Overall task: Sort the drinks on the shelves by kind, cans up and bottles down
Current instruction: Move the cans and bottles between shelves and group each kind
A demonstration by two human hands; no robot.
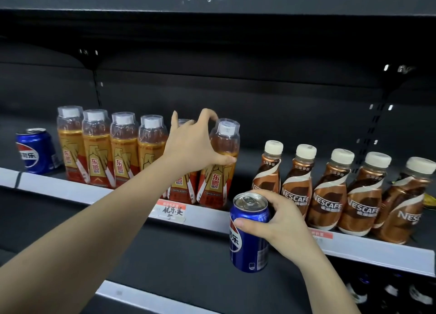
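Right hand grips blue Pepsi can upright in front of shelf edge; left hand pinches an orange bottle.

Can is sealed, tab flat, thumb on its front and fingers wrapped behind, held off the shelf just below the coffee bottles. Left hand's thumb and fingers close on the shoulder of the rightmost orange energy-drink bottle, which stands on the shelf; amber liquid fills it to the neck. Five more orange bottles line up to its left, one half hidden by the left hand. Second Pepsi can stands at far left. Five Nescafe bottles, brown, white caps, stand at right. Handwritten price tag sits on the edge.
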